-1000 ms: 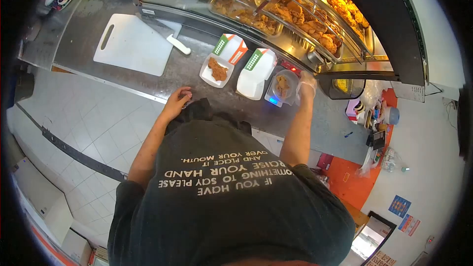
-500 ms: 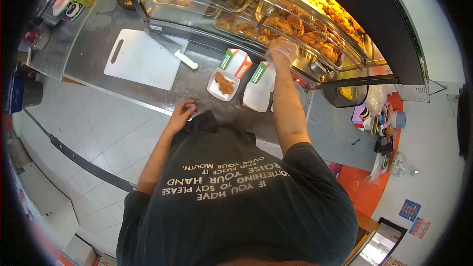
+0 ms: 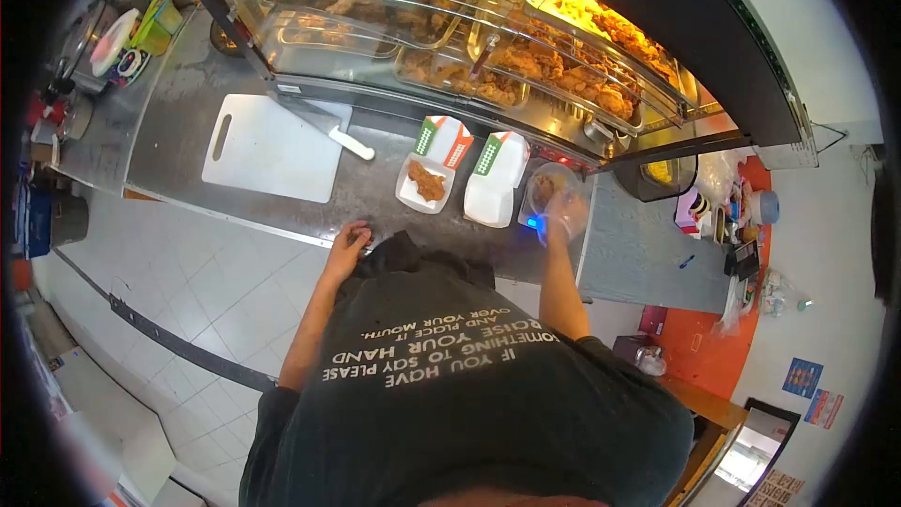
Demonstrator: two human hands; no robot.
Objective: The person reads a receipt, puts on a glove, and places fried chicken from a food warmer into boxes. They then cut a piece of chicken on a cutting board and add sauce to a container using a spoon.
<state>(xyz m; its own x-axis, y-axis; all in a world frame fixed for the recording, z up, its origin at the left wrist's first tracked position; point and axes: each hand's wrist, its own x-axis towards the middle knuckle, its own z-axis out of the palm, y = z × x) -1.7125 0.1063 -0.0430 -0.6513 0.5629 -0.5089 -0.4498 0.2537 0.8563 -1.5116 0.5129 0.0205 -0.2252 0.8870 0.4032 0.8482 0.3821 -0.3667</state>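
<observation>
My right hand [image 3: 565,216], in a clear plastic glove, is over a round clear bowl [image 3: 554,183] at the counter's right end. Its fingers close round a brown fried piece [image 3: 543,190]. Left of the bowl stands an open, empty white box [image 3: 489,201] with a green and orange lid. Beside that, a second open box [image 3: 410,195] holds a fried chicken piece [image 3: 426,182]. My bare left hand [image 3: 353,238] rests at the counter's front edge with bent fingers; whether it holds anything is hidden.
A white cutting board [image 3: 275,147] lies on the left of the counter, with a knife [image 3: 352,143] across its corner. The glass display case [image 3: 375,92] with trays of fried food spans the back. Tubs and bags stand far right.
My right hand has left the display case and come down and slightly right to the bowl, with a fried piece in it. My left hand stays at the counter edge.
</observation>
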